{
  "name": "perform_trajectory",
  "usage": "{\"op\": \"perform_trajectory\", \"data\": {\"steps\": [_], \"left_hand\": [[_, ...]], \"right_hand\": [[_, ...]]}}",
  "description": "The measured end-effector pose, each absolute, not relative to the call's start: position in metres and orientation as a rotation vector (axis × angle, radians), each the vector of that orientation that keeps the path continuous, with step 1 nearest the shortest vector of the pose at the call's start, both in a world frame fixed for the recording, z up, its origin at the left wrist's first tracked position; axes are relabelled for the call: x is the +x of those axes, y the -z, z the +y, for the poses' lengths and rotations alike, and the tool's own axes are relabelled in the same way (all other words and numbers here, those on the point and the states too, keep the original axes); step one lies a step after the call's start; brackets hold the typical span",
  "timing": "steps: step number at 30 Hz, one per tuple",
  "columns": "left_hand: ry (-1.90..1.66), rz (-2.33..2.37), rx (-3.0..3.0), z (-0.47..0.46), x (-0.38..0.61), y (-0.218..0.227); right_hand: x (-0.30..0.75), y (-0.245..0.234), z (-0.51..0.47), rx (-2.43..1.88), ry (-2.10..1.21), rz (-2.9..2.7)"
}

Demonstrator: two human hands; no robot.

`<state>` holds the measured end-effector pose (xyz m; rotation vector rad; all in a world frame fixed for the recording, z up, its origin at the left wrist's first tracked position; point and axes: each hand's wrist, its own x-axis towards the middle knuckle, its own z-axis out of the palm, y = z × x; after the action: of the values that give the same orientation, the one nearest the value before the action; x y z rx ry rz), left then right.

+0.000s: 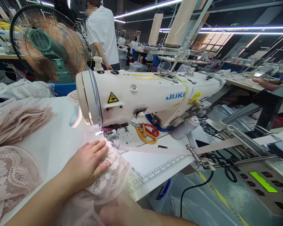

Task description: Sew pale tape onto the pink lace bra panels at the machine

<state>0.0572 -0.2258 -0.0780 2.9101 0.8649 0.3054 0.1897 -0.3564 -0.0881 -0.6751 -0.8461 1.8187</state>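
My left hand (91, 161) lies flat with stretched fingers on a pale pink lace piece (114, 175), its fingertips just in front of the sewing machine's needle area (110, 133). My right hand (116, 210) is low at the table's front edge, blurred and partly behind the lace's sheer hanging part, so its fingers cannot be made out. A pale elastic band (153, 150) runs from the presser foot to a metal guide (191, 150) on the right. The white sewing machine (141, 94) stands over the work, its lamp lit.
Lace pieces (14, 122) are piled at the left. Orange-and-red-handled scissors (146, 133) and a grey thread cone (186, 127) lie by the machine. A ruler strip (160, 171) marks the table edge. Behind are a large fan (49, 44) and a person in white (103, 34); a control panel (261, 185) sits lower right.
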Motion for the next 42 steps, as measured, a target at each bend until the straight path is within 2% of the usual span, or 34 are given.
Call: {"op": "perform_trajectory", "data": {"steps": [7,11,17,28,31,34,36,40,42], "left_hand": [[-0.21,0.891,2.923,-0.223,0.066,0.062],[-0.225,0.949,3.007,-0.224,0.07,0.058],[-0.027,1.136,2.966,-0.223,0.071,0.06],[0.004,1.196,2.909,-0.218,0.065,0.058],[-0.06,1.166,2.924,-0.212,0.057,0.062],[-0.131,1.084,3.005,-0.208,0.048,0.067],[-0.106,0.965,3.029,-0.21,0.046,0.07],[-0.065,0.662,2.893,-0.226,0.052,0.065],[-0.153,0.616,2.805,-0.235,0.058,0.061]], "right_hand": [[0.182,0.072,-0.347,-0.604,-1.89,-0.76],[0.178,0.079,-0.347,-0.54,-1.905,-0.699],[0.171,0.094,-0.344,-0.449,-1.92,-0.611],[0.164,0.084,-0.334,-0.579,-1.987,-0.62],[0.176,0.077,-0.339,-0.528,-2.016,-0.765],[0.206,0.063,-0.347,-0.595,-1.999,-1.185],[0.23,0.054,-0.347,-0.86,-1.702,-1.558],[0.267,0.052,-0.327,-1.32,-0.485,-2.083],[0.278,0.06,-0.313,-1.374,-0.16,-2.27]]}}
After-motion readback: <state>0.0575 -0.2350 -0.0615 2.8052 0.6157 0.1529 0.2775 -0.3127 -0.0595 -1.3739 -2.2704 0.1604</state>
